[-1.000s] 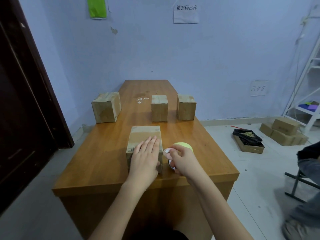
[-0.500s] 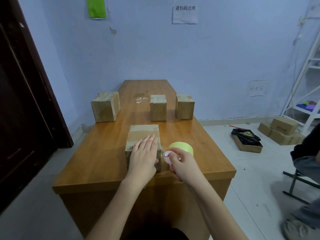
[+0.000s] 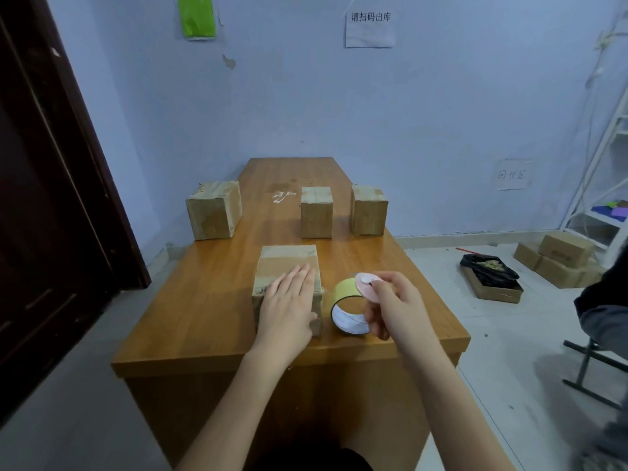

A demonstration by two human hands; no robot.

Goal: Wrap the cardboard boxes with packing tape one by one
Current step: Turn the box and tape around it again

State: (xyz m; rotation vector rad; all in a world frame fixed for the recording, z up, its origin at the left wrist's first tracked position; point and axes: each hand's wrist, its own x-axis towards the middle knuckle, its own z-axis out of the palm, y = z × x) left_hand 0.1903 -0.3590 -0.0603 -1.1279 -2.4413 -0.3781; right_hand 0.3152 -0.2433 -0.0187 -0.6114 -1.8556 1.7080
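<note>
A small cardboard box [image 3: 283, 263] stands near the front edge of the wooden table [image 3: 210, 307]. My left hand [image 3: 289, 305] lies flat on its top with straight fingers, the thumb at the right side. Just to the right, my right hand [image 3: 396, 305] grips a yellow-green roll of packing tape [image 3: 346, 307] held upright with its open core facing me. A pink round cutter [image 3: 368, 283] sits at the roll's top under my fingers. A thin clear strip of tape seems to run from the roll to the box's right side.
Three more cardboard boxes stand farther back: one at the left edge [image 3: 214, 209], one in the middle [image 3: 316, 212], one at the right [image 3: 368, 209]. On the floor to the right lie stacked boxes [image 3: 557, 263], a box with a black bag [image 3: 491, 277], and a seated person [image 3: 605, 311].
My right hand has drawn the tape roll away from the box to the right and tipped it upright. My left hand has stayed flat on the box.
</note>
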